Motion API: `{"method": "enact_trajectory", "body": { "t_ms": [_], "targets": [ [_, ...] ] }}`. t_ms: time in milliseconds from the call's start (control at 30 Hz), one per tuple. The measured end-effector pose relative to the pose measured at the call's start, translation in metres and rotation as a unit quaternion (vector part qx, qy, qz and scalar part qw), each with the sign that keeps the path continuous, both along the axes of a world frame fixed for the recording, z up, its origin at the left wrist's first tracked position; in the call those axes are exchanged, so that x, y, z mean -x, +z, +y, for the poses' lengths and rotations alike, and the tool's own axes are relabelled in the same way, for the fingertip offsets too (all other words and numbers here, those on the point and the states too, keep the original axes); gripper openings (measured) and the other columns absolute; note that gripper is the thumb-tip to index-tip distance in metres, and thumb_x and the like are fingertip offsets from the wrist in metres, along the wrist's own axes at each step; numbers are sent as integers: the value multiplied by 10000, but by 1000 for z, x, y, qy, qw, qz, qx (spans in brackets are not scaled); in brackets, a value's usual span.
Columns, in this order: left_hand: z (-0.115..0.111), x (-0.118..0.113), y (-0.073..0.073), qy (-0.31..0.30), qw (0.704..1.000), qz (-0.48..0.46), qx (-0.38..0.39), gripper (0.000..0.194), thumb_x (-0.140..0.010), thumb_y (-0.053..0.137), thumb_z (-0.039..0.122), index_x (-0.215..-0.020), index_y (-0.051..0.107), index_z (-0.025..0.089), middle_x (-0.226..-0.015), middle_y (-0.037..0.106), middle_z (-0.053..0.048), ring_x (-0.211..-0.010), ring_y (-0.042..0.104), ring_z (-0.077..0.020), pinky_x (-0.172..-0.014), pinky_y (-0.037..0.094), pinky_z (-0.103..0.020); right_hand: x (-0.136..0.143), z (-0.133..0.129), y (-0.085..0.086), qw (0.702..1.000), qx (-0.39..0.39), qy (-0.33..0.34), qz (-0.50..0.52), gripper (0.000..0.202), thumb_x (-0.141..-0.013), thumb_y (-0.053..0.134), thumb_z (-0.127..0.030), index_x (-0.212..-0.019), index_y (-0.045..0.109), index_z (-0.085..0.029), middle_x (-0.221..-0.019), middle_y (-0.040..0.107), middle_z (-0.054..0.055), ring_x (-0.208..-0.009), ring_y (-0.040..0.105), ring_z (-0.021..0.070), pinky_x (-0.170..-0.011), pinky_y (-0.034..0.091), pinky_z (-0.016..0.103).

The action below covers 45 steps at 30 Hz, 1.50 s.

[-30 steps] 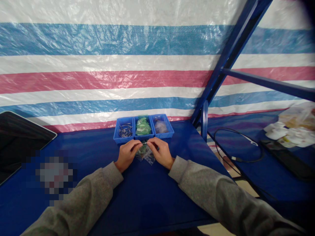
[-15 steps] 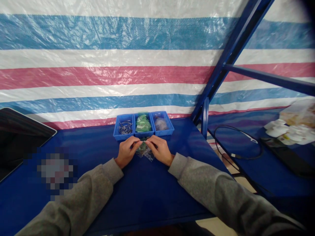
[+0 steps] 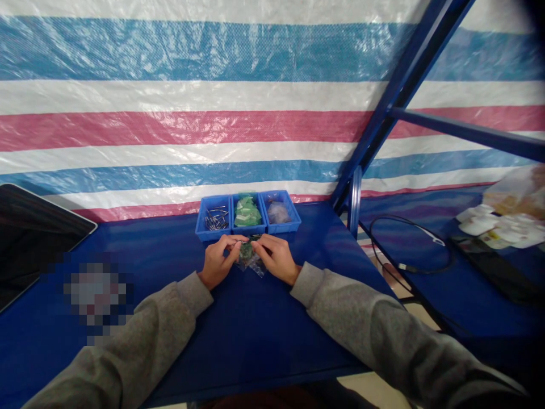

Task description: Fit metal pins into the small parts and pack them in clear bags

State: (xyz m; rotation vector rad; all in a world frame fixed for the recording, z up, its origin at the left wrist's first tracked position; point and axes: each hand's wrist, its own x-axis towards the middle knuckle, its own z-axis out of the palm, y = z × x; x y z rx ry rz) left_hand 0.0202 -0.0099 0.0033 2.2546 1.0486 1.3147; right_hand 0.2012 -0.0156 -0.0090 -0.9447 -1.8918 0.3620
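My left hand (image 3: 219,261) and my right hand (image 3: 276,257) pinch a small clear plastic bag (image 3: 256,266) between them, low over the blue table. Something green shows at the bag's upper part; its details are too small to tell. Just beyond my fingers stand three joined blue bins. The left bin (image 3: 213,234) holds thin metal pieces, the middle bin (image 3: 248,229) holds green packets, and the right bin (image 3: 284,228) holds clear plastic bags.
A dark screen (image 3: 34,238) stands at the left, with a pixelated patch near it. Blue metal bars (image 3: 383,125) rise at the right. Beyond them a black cable (image 3: 409,272), white objects (image 3: 508,227) and a dark flat object lie on another blue surface (image 3: 477,307).
My fingertips have moved slightly apart at the bag's top, and more of the green part shows between them. The view has shifted slightly.
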Motion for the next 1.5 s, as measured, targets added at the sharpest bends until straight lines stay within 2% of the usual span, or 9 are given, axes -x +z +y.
{"method": "enact_trajectory", "body": {
  "t_ms": [200,300,467,633,767,967,1233,1500],
  "targets": [
    [0,0,0,14,1000,23,-4,118,-882,469,226,-861,567,163,-702,632,14,-496,547,-55,-567,450,-178,-1,-1,0,1000,3,-7,7,331,-927,392,-321,-691,575,-178,-639,539,22,-613,507,132,-609,388,250],
    [0,1,0,28,998,48,-14,135,-880,476,238,-851,586,166,-655,606,23,-493,531,-56,-549,431,-171,-1,-1,0,1000,6,-8,10,323,-925,394,-316,-704,582,-175,-648,542,22,-618,509,131,-614,390,250],
    [1,1,-1,51,995,72,-53,122,-868,505,252,-871,575,152,-682,601,10,-551,545,-73,-572,435,-180,-1,-2,1,1000,6,-10,17,333,-926,391,-322,-702,587,-174,-645,546,23,-614,509,130,-613,392,249],
    [3,0,2,18,993,77,-90,126,-867,515,224,-905,612,153,-813,646,-32,-726,602,-112,-693,460,-210,0,-2,1,1000,-1,-14,25,319,-924,402,-310,-712,594,-170,-650,547,25,-620,506,129,-618,394,249],
    [4,0,2,8,993,76,-89,132,-859,537,231,-909,646,176,-790,656,-20,-705,607,-108,-677,461,-205,0,-2,1,999,0,-17,31,300,-921,410,-302,-717,589,-173,-657,545,24,-627,508,131,-625,395,249],
    [5,1,-1,34,995,58,-69,144,-841,564,281,-905,635,174,-844,687,-11,-704,635,-102,-711,476,-190,0,-2,1,999,-3,-11,35,267,-917,416,-275,-746,593,-172,-671,551,26,-634,518,133,-635,401,252],
    [6,2,-4,36,995,62,-68,162,-842,560,298,-923,622,172,-817,681,1,-639,627,-84,-645,469,-169,0,-2,2,999,-16,36,0,189,-890,468,-295,-875,614,-176,-694,564,26,-638,521,134,-611,413,245],
    [4,1,-2,41,996,61,-54,199,-821,589,309,-970,628,183,-816,686,-2,-645,630,-96,-659,484,-191,1,-1,1,999,-1,8,42,190,-900,451,-266,-860,614,-176,-775,624,41,-701,572,145,-676,441,252]
  ]
}}
